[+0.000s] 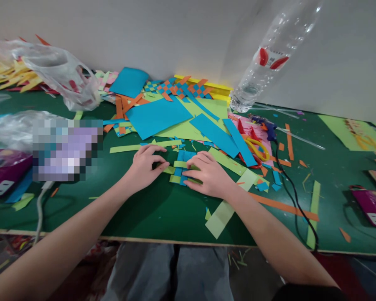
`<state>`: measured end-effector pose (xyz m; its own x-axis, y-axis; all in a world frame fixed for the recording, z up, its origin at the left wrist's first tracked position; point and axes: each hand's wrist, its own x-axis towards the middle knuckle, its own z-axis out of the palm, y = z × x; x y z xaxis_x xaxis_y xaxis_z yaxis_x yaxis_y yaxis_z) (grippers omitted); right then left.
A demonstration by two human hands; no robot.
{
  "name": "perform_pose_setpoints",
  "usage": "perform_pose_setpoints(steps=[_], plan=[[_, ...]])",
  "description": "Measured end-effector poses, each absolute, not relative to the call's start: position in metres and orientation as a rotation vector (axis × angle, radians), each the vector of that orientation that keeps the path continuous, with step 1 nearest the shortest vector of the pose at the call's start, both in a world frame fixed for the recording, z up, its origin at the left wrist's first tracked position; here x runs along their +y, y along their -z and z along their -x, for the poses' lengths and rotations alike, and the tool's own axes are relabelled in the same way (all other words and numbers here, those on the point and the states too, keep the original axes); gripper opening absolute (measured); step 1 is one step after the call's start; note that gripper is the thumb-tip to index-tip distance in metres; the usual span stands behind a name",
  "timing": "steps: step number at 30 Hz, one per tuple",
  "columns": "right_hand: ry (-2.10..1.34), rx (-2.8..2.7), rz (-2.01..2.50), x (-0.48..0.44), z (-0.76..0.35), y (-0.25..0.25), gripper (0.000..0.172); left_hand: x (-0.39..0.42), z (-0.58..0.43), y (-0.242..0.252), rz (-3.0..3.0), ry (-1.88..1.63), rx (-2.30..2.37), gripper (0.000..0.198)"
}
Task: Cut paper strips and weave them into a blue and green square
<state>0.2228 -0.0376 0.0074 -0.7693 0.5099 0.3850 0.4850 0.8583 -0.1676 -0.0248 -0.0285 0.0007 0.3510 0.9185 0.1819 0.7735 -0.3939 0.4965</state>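
Note:
A small weave of blue and light-green paper strips [181, 166] lies on the green table [163, 213] in front of me. My left hand [146, 165] rests at its left side, fingers curled and pinching a green strip end. My right hand [207, 175] lies flat over the weave's right side, fingers stretched out and pressing the strips down. A loose long green strip [144, 146] lies just beyond my left hand.
Blue sheets [158, 117], green paper and orange-blue woven pieces [181, 88] pile up behind. Yellow-handled scissors [257, 148], a glue gun [266, 125] with a black cord and a leaning plastic bottle [269, 54] sit to the right. Plastic bags [62, 77] stand left; purple devices at both edges.

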Motion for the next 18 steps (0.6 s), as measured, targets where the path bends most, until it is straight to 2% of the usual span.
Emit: perform_pose_setpoints(steps=[18], plan=[[-0.118, -2.617, 0.718, -0.0374, -0.2230, -0.0082, 0.029, -0.0323, 0.0170, 0.0021, -2.356, -0.663, 1.556, 0.025]])
